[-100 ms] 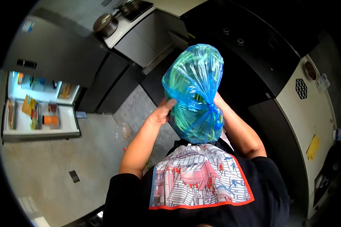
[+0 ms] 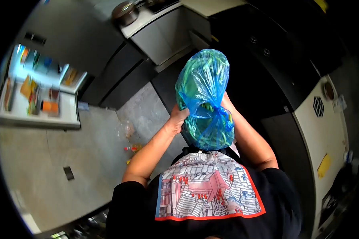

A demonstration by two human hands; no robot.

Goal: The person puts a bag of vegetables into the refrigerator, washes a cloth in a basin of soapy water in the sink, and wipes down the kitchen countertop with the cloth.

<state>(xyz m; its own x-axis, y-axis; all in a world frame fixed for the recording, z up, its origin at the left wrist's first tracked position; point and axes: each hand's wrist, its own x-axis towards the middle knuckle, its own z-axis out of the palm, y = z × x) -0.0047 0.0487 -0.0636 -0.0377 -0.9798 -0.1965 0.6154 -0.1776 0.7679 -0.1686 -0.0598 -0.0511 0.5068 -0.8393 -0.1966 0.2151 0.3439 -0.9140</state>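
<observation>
A blue see-through plastic bag [image 2: 205, 79], knotted near its lower right, is full of long green vegetables that look like green beans. It hangs between my two hands in front of my chest. My left hand [image 2: 180, 118] grips its left side, with the thumb on the plastic and the other fingers hidden behind. On the right, my right hand [image 2: 226, 102] is closed against the side of the bag near the knot. Most of its fingers are hidden by the bag.
An open refrigerator drawer [image 2: 40, 121] at the left holds several food packages. Farther back, a brown pot [image 2: 125, 14] stands on a counter. A pale counter [image 2: 321, 131] at the right carries a black hexagonal trivet [image 2: 318, 106] and a yellow cloth [image 2: 324, 165]. Small litter [image 2: 127, 129] lies on the floor.
The view has turned, so the refrigerator drawer sits farther left and the pot farther right. The bag is still between both hands, tipped slightly differently.
</observation>
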